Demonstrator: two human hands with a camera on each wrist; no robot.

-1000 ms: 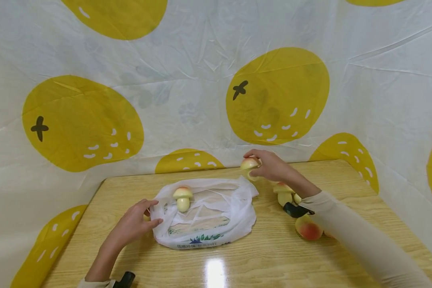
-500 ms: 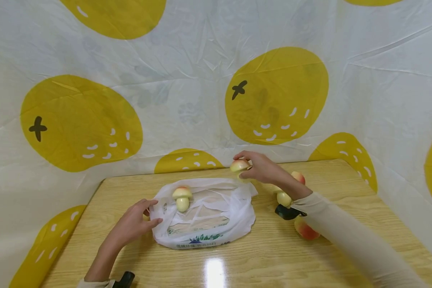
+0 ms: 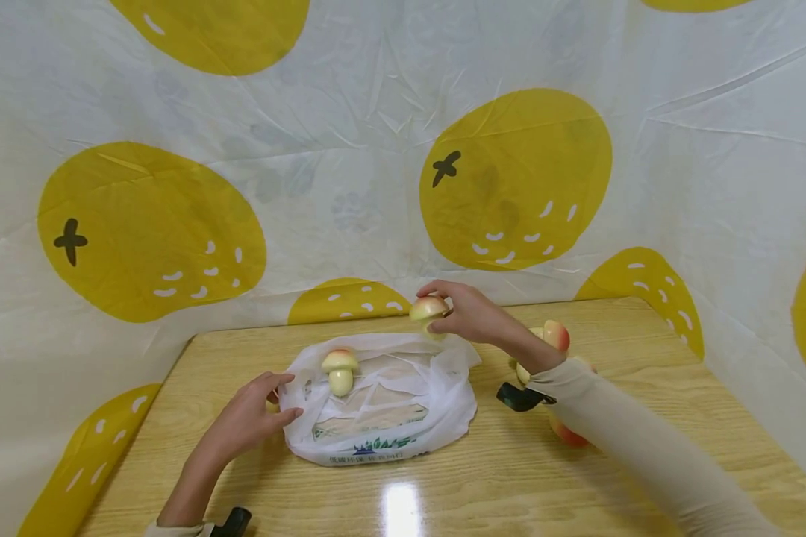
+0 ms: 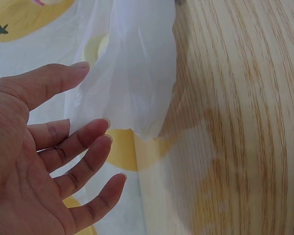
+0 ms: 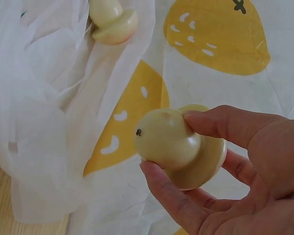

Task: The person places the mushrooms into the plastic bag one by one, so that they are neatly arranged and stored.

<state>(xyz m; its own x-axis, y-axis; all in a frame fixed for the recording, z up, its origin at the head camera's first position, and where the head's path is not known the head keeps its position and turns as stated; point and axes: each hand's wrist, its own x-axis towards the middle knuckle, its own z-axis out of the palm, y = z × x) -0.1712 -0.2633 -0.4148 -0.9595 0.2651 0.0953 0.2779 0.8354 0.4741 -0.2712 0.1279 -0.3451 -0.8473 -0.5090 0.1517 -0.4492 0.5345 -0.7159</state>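
Nearest you, at lower left, your left hand (image 3: 251,418) touches the bag (image 3: 455,403) with loosely spread fingers. Within the bag's rim lies one mushroom (image 3: 340,371), so that one looks done. The other pieces (image 3: 556,335), right of centre and partly behind your sleeve (image 3: 631,425), appear left to do; you can't count them here. Farther off, near mid-frame, your right hand (image 3: 469,313) pinches a second mushroom (image 3: 428,307) by the bag's far edge, not yet inside. Only the right wrist view shows a dark spot (image 5: 138,132) on its stem.
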